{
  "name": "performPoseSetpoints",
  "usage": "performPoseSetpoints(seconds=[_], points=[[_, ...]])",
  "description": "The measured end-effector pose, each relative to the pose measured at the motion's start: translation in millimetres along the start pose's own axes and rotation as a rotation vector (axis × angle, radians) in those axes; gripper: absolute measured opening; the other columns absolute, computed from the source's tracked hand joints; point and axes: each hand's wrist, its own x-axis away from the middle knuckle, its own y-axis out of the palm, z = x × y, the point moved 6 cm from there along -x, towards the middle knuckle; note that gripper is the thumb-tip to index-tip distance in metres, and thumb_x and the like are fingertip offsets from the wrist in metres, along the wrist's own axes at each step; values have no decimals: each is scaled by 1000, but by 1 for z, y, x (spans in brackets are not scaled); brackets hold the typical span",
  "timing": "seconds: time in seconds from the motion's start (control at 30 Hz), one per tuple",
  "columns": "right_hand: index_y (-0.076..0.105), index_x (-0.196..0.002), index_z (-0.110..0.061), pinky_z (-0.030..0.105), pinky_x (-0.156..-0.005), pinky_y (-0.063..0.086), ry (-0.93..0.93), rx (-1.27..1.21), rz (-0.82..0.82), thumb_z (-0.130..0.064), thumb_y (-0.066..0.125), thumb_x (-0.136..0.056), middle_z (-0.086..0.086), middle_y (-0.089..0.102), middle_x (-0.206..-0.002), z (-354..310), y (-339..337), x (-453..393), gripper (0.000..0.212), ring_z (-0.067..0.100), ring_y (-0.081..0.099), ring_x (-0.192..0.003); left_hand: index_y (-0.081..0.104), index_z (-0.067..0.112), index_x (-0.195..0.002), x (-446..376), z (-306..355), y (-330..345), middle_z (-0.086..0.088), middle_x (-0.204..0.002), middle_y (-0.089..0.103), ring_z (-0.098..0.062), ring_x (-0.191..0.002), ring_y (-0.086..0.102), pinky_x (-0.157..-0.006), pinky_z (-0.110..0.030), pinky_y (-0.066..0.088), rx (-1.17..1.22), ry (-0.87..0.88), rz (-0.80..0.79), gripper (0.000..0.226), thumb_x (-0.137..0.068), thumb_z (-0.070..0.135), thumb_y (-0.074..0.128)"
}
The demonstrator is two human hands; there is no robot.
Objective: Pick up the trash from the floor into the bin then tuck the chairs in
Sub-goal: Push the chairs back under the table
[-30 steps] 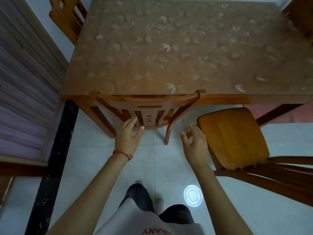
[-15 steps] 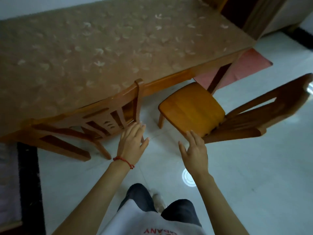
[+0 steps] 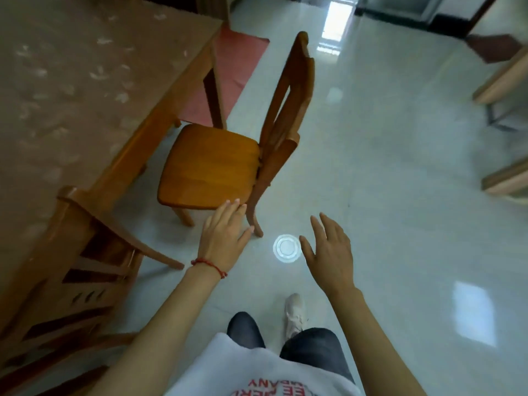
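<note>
A wooden chair (image 3: pixel 211 164) stands pulled out from the table (image 3: pixel 85 81), its seat facing the table edge and its backrest toward the open floor. A second wooden chair (image 3: pixel 71 267) at the lower left sits pushed in under the table. My left hand (image 3: pixel 225 238) hovers open just below the pulled-out chair's seat corner, not gripping it. My right hand (image 3: pixel 328 252) is open in the air to the right. Between the hands a round white spot (image 3: pixel 286 248) shows on the tiles; whether it is a lid or a light reflection is unclear. No bin is in view.
A red mat (image 3: pixel 237 67) lies under the table's far end. Light wooden furniture legs (image 3: pixel 503 178) stand at the right edge. Glossy white tiles stretch to the right and ahead toward a doorway (image 3: pixel 400 10). My shoe (image 3: pixel 294 312) is on the floor below the hands.
My view has swung right from the tucked-in chair to the pulled-out one. Both hands left the first chair's back and moved right, staying open and holding nothing.
</note>
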Motion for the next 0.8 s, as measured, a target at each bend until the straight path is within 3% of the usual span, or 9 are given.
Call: performPoseSetpoints(seconds=[0.23, 0.43, 0.8], points=[[58, -119, -6, 47, -86, 49, 253, 40, 102, -52, 10, -95, 19, 61, -121, 89, -32, 37, 70, 37, 60, -108, 60, -1, -113, -38, 81, 39, -22, -117, 62, -40, -111, 56, -88, -54, 45, -49, 260, -99, 45, -78, 26, 65], [59, -118, -6, 47, -87, 49, 333, 80, 142, -44, 34, -87, 18, 61, -122, 150, -52, 40, 54, 37, 59, -109, 62, -1, -110, -65, 150, 67, -21, -112, 65, -39, -106, 60, -84, -52, 48, -63, 404, -121, 49, -82, 37, 49], [59, -119, -7, 46, -88, 48, 323, 105, 143, -43, 35, -87, 17, 61, -123, 279, -97, -5, 54, 36, 59, -110, 62, 0, -110, -126, 259, 118, -20, -112, 65, -38, -105, 60, -84, -51, 49, -83, 397, -106, 53, -83, 39, 39]])
